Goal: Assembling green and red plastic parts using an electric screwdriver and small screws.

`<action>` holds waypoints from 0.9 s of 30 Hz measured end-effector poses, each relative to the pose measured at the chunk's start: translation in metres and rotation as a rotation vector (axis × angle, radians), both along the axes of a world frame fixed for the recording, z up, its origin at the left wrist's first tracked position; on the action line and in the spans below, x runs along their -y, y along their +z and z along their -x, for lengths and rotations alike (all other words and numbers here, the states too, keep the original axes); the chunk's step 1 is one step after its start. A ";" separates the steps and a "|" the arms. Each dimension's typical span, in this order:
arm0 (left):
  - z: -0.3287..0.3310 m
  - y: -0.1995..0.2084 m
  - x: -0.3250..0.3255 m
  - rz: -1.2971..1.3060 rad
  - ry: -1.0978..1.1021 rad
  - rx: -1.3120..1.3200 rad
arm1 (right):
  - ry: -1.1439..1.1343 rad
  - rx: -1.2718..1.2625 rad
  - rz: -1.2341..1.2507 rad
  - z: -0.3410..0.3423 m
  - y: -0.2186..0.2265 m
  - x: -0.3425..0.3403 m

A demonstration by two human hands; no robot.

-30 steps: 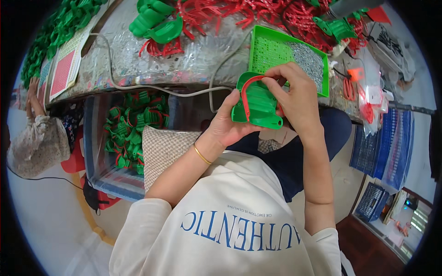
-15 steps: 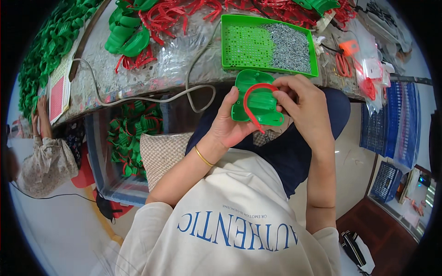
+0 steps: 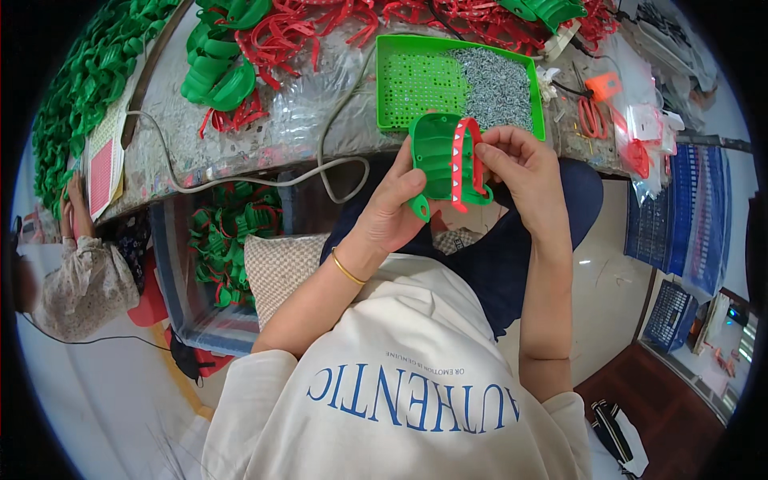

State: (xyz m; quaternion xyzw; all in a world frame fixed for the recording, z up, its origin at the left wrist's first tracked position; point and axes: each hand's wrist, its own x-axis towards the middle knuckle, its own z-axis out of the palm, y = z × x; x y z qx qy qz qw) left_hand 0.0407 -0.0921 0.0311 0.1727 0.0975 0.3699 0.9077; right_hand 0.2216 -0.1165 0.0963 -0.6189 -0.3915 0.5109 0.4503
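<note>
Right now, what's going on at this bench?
The person's left hand has a curved green plastic piece in its grip. The right hand pinches a red strip with white triangles, which runs across the piece's right part; whether it's fastened, I can't tell. Just beyond, a bright green tray on the table holds small grey metal parts.

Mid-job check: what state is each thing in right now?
Left hand: closed on the green piece
Right hand: fingers closed on the red strip
Green piece: held up off the table
Red strip: bent, white teeth showing; fastening unclear
Tray: part-filled, silver bits bunched right
Crate: open, holding green-and-red pieces
Red strips on table: loose, tangled
</note>
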 end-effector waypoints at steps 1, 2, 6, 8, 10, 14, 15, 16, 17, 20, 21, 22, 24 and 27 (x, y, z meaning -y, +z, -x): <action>-0.001 0.000 0.000 -0.023 0.014 -0.021 | -0.014 -0.025 0.013 -0.001 -0.003 0.000; -0.001 -0.002 -0.001 -0.017 0.010 -0.025 | -0.018 -0.029 0.019 -0.001 -0.005 0.000; -0.004 0.002 -0.002 -0.038 -0.016 -0.050 | -0.057 -0.007 0.005 -0.004 -0.012 0.001; -0.006 0.002 -0.002 -0.049 0.003 -0.068 | -0.074 -0.020 0.002 -0.004 -0.015 0.001; -0.007 -0.001 -0.003 -0.056 -0.018 -0.078 | -0.074 0.018 -0.007 -0.004 -0.016 0.002; -0.005 0.002 -0.002 -0.023 -0.004 -0.114 | -0.085 -0.018 -0.003 -0.001 -0.018 0.002; -0.004 0.001 -0.002 -0.031 0.006 -0.127 | -0.094 -0.007 -0.015 0.001 -0.019 0.003; -0.004 0.000 -0.002 -0.040 0.015 -0.140 | -0.104 0.005 -0.027 0.002 -0.020 0.003; -0.003 0.001 -0.001 -0.037 0.018 -0.142 | -0.101 0.003 -0.024 0.004 -0.020 0.003; -0.003 0.004 -0.001 -0.120 0.042 -0.236 | -0.124 0.167 -0.029 0.009 -0.020 0.005; -0.002 0.003 -0.001 -0.148 0.044 -0.260 | -0.131 0.219 -0.023 0.011 -0.017 0.005; -0.001 0.003 -0.001 -0.176 0.045 -0.283 | -0.138 0.272 -0.017 0.013 -0.016 0.005; 0.000 0.005 -0.001 -0.179 0.036 -0.304 | -0.142 0.272 -0.009 0.013 -0.018 0.006; 0.000 0.005 -0.002 -0.200 0.034 -0.338 | -0.150 0.276 -0.002 0.015 -0.018 0.007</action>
